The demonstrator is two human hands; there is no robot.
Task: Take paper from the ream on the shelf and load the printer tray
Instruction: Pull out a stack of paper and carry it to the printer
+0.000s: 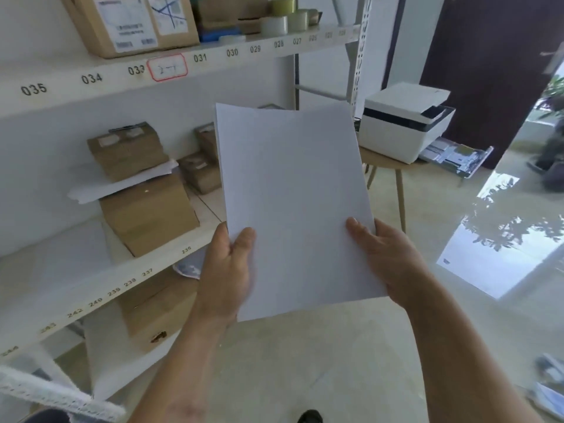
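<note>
I hold a thin stack of white paper point(293, 190) upright in front of me with both hands. My left hand point(227, 270) grips its lower left edge, thumb on the front. My right hand point(387, 254) grips the lower right edge. The white printer point(403, 123) with a dark band stands on a small wooden table point(381, 161) at the right, beyond the paper. Its tray point(457, 158) is pulled out toward the right. More white paper point(122, 184) lies on a brown box on the middle shelf at the left.
A white metal shelf unit point(91, 77) with numbered labels fills the left side, holding several cardboard boxes point(146, 209) and tape rolls point(283, 16). A dark door point(488, 56) stands behind the printer. The glossy tiled floor point(427, 300) lies open between me and the printer.
</note>
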